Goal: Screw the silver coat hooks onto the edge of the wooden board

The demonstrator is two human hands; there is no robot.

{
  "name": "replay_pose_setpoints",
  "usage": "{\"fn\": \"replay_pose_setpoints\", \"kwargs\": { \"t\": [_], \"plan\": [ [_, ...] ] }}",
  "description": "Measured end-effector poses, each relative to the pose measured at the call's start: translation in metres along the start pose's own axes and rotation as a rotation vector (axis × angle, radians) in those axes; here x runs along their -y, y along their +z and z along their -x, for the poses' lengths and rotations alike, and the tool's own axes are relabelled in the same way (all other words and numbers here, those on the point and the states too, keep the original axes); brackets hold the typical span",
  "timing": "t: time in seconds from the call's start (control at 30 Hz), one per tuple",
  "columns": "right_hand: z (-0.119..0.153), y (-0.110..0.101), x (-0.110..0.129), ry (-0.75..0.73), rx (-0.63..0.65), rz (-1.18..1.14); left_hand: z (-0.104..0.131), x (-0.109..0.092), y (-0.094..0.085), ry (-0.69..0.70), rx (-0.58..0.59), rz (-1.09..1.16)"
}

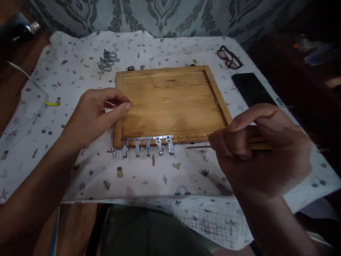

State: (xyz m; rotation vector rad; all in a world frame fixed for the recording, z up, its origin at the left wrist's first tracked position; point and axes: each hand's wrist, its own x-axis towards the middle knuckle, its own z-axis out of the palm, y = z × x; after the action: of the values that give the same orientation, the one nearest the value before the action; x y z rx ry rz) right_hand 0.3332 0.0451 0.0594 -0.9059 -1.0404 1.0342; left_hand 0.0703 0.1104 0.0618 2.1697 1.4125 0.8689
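A shallow wooden panel with a raised frame (pixel 170 99) lies flat on the cloth. Along the left part of its front edge sits a row of several silver metal hooks (pixel 148 145); small dark holes dot the edge to their right. My left hand (pixel 98 110) hovers over the panel's left side, thumb and forefinger brought together; whatever they pinch, if anything, cannot be made out. In my right hand (pixel 261 149), at the front right corner, is a screwdriver (pixel 198 147) with a yellow handle, its thin shaft pointing left. More loose hooks (pixel 107 59) lie behind the panel.
Eyeglasses (pixel 229 57) and a black phone-like slab (pixel 253 88) lie to the right. On the left is a white cord (pixel 29 78) near a small yellow item (pixel 52 103). A printed cloth (pixel 149 177) covers the table, with a patterned curtain (pixel 165 17) behind.
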Motion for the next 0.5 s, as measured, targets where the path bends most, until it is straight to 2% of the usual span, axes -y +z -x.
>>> {"fn": "replay_pose_setpoints", "kwargs": {
  "t": [0.27, 0.4, 0.5],
  "plan": [
    [0.002, 0.010, -0.002, 0.008, 0.047, -0.017, 0.001, 0.031, 0.005, -0.086, -0.029, 0.032],
    [0.001, 0.011, -0.005, 0.014, 0.060, -0.025, 0.004, 0.028, 0.007, -0.044, -0.001, 0.031],
    [0.001, 0.011, -0.007, 0.016, 0.061, -0.036, 0.009, 0.014, 0.009, 0.086, 0.041, -0.027]
  ]
}}
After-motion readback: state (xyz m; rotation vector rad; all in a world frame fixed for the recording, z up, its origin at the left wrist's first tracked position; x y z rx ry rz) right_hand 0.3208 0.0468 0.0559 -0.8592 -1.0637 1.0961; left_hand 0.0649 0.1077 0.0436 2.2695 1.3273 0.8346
